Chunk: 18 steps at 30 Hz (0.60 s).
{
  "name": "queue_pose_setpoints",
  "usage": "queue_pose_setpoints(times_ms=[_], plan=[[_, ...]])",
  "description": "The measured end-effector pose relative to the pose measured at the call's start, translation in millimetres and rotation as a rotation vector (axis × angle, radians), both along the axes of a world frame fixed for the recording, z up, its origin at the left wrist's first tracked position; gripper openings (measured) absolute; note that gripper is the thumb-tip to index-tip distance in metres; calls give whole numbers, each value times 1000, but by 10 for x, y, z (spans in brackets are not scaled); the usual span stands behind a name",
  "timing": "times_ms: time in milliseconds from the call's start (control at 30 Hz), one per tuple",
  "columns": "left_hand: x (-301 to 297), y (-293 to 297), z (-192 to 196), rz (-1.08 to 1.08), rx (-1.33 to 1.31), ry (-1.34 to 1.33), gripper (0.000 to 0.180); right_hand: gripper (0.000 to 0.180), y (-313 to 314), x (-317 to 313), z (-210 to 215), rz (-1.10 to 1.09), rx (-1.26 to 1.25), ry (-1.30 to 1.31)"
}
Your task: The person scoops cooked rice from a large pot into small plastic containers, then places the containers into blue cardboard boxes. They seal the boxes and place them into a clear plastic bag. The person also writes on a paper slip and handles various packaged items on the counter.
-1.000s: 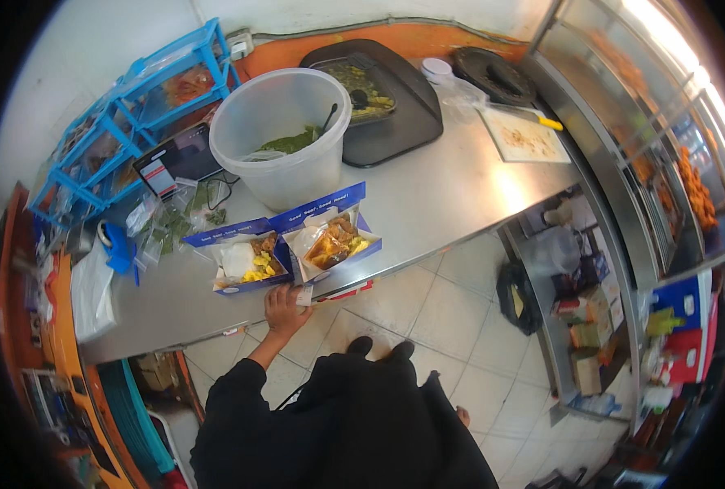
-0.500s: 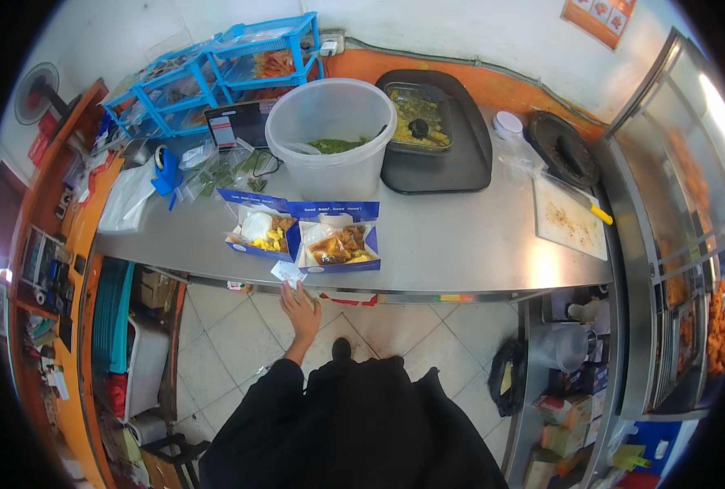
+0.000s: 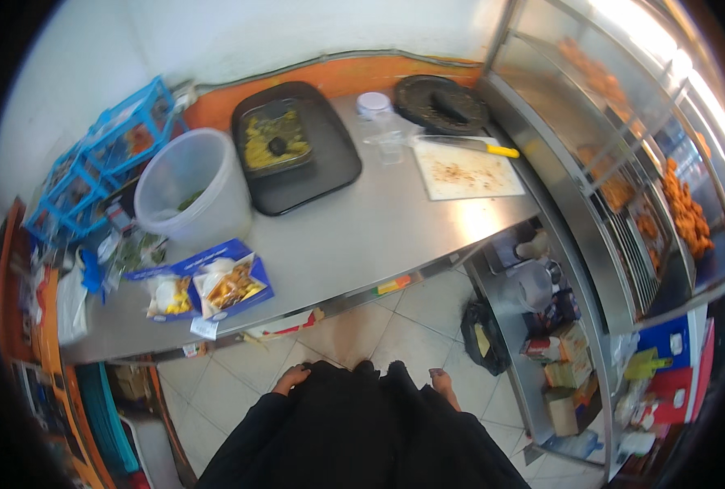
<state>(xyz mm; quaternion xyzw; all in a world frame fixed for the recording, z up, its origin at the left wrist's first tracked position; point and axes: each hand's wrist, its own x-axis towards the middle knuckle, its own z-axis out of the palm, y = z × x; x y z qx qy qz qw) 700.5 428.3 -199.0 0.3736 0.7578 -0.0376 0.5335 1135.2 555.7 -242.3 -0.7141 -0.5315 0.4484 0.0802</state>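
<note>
My left hand (image 3: pixel 291 378) hangs low beside my black clothing, fingers curled, and nothing shows in it. My right hand (image 3: pixel 441 383) is at my other side, loosely closed with nothing visible in it. Both are away from the steel counter (image 3: pixel 338 244). On its near left part stand two open blue food boxes side by side. The left box (image 3: pixel 168 300) holds rice and yellow food; the right box (image 3: pixel 232 287) has rice and browned pieces. A small white paper slip (image 3: pixel 204 328) lies at the counter edge by them.
Behind the boxes are a translucent bucket (image 3: pixel 195 196) and a black tray (image 3: pixel 330 175) with a dish of yellow-green food (image 3: pixel 274 147). To the right lie a cutting board (image 3: pixel 468 175), a yellow-handled knife (image 3: pixel 501 151) and a stone mortar (image 3: pixel 441 104). A glass display cabinet (image 3: pixel 574 171) holds fried food.
My left hand has drawn back from the paper slip to my side. My right hand has come into view. The view has turned right, so the boxes now appear farther left.
</note>
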Motion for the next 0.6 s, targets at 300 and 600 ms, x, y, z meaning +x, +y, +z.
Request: queue_pose_setpoints(times_ms=[300,600], plan=[[515,2698,1362,-415,361,-722,58,35,-703,639,-550,411,-115,-328],[-228,5609,1815,-356,1033,262,41,36,147,275,129,-267,-221,-83]])
